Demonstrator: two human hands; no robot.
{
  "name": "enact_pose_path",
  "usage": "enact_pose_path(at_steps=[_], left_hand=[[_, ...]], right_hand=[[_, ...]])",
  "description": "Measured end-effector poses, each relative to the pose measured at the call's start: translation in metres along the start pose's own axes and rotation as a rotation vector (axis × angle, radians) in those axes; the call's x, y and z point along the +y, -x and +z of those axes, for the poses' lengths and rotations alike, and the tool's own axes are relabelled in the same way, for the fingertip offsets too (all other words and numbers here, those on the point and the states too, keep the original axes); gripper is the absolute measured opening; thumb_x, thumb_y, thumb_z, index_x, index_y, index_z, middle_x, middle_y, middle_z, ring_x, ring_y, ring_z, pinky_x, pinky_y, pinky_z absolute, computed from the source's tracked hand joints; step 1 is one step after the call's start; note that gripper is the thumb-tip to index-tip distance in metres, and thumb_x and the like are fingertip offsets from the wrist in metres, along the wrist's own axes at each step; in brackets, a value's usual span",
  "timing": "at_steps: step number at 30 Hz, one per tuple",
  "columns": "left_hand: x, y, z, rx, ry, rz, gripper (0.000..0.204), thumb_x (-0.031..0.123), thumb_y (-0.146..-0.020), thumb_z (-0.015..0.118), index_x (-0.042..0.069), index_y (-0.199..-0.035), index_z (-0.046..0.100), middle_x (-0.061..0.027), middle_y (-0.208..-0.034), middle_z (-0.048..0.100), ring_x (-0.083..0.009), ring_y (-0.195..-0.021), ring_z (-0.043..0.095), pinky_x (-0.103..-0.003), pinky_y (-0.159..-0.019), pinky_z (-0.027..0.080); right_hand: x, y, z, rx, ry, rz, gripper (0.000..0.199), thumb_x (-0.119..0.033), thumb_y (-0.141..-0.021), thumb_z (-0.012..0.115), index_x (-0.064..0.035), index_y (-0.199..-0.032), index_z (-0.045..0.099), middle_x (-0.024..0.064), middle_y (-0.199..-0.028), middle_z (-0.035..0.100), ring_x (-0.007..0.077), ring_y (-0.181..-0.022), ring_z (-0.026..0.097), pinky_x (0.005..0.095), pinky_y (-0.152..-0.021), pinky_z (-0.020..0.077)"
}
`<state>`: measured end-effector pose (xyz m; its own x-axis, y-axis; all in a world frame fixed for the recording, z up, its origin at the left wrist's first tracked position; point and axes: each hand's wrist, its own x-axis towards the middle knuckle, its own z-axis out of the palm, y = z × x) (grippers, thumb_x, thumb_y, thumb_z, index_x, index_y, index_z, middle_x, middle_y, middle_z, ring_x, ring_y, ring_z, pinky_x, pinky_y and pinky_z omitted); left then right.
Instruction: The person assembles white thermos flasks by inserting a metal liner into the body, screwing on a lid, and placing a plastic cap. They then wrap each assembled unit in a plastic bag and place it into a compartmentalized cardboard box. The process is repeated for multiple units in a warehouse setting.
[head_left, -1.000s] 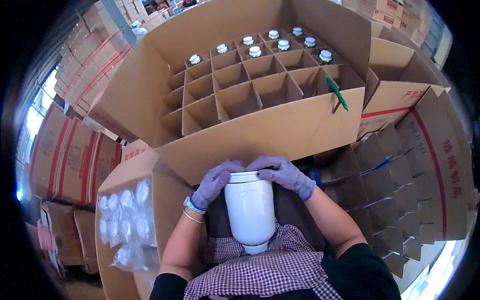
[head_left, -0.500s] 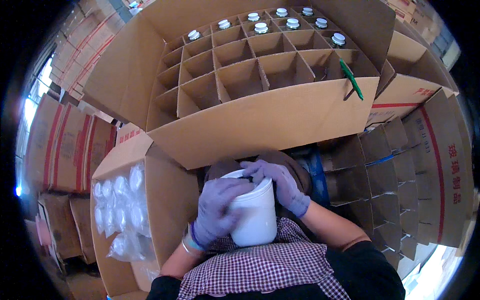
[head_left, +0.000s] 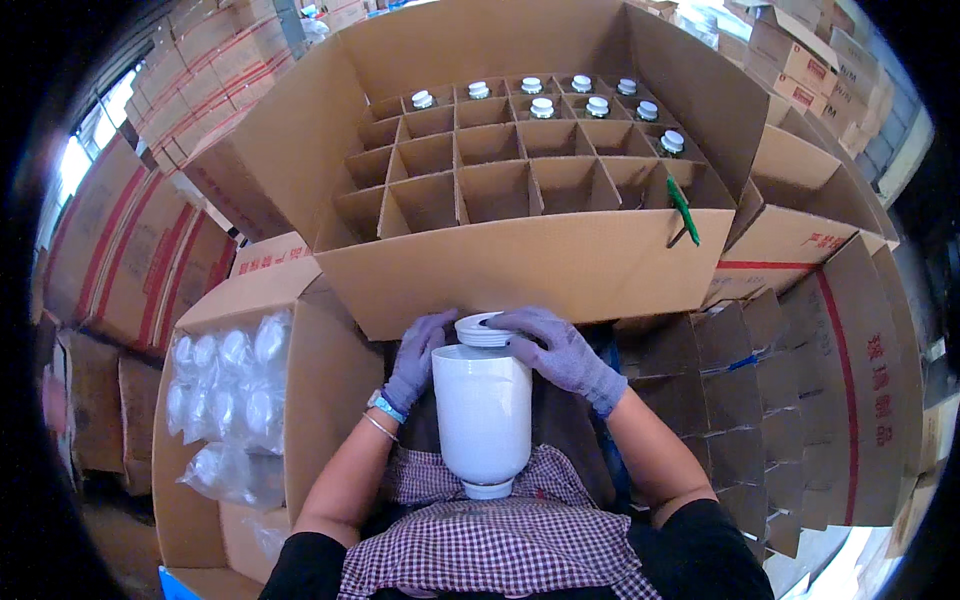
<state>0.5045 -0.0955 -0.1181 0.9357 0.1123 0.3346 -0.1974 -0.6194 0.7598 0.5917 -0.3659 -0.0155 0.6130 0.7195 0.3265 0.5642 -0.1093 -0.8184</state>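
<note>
A white wide-mouthed container (head_left: 484, 415), its narrow round end down, stands upright against the checked apron at my lap. My gloved left hand (head_left: 422, 355) is curled at its upper left side by the rim, some fingers hidden. Just above the mouth, my gloved right hand (head_left: 560, 350) holds a round white ridged lid (head_left: 482, 330) by its right side, tilted slightly. The container's inside cannot be made out.
Ahead, an open carton (head_left: 520, 270) with cardboard dividers holds several white-capped bottles (head_left: 541, 108); a green pen (head_left: 683, 211) is clipped on its near edge. Plastic-wrapped white pieces (head_left: 235, 370) fill part of a left carton. Folded dividers (head_left: 745, 430) stand at right.
My hands have moved apart from over the container's mouth. The right hand now lifts the lid above it, and the left has shifted to its side. The view has tilted upward.
</note>
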Motion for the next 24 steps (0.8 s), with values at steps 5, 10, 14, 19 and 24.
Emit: enact_pose_path(at_steps=[5,10,14,19,24], left_hand=[[0.014,-0.002,-0.008,-0.041,0.261,0.01,0.034,0.031,-0.105,0.048,0.006,-0.124,0.06,-0.0147,-0.129,0.062,-0.0272,-0.124,0.055,-0.036,-0.106,0.041],[0.072,-0.014,-0.028,-0.108,0.695,-0.045,0.053,0.053,-0.101,0.05,0.005,-0.124,0.05,-0.0188,-0.129,0.06,-0.0277,-0.123,0.055,-0.04,-0.108,0.042],[0.077,-0.01,-0.034,-0.196,0.804,-0.035,0.047,0.049,-0.099,0.056,0.004,-0.107,0.062,-0.017,-0.121,0.064,-0.0289,-0.119,0.057,-0.042,-0.108,0.041],[0.068,-0.005,-0.03,-0.151,1.025,0.11,0.031,0.036,-0.096,0.062,0.006,-0.096,0.07,-0.0147,-0.111,0.067,-0.0281,-0.111,0.06,-0.052,-0.119,0.027],[0.072,-0.002,-0.041,-0.201,0.951,0.118,0.034,0.04,-0.097,0.061,0.007,-0.098,0.071,-0.0153,-0.113,0.067,-0.0278,-0.111,0.06,-0.056,-0.121,0.021]], right_hand=[[0.002,-0.003,0.003,0.025,-0.193,0.175,0.027,-0.02,-0.093,0.064,-0.0044,-0.113,0.071,0.0119,-0.112,0.07,0.0232,-0.11,0.065,0.0365,-0.098,0.0495],[-0.004,-0.01,0.009,0.051,-0.432,0.026,0.024,-0.017,-0.093,0.063,-0.0026,-0.11,0.072,0.0106,-0.108,0.069,0.0226,-0.107,0.064,0.0351,-0.096,0.0493],[0.0,-0.004,0.009,0.007,-0.433,-0.098,0.021,-0.013,-0.091,0.062,-0.0028,-0.106,0.073,0.0106,-0.108,0.068,0.0241,-0.106,0.064,0.0351,-0.096,0.0489],[-0.01,-0.002,0.014,-0.019,-0.423,-0.178,0.023,-0.015,-0.088,0.064,-0.005,-0.106,0.075,0.011,-0.109,0.068,0.0262,-0.106,0.063,0.0393,-0.101,0.0466],[-0.007,-0.003,0.016,-0.02,-0.407,-0.241,0.023,-0.02,-0.09,0.063,-0.0047,-0.103,0.075,0.0109,-0.107,0.07,0.0283,-0.106,0.062,0.0431,-0.105,0.0433]])
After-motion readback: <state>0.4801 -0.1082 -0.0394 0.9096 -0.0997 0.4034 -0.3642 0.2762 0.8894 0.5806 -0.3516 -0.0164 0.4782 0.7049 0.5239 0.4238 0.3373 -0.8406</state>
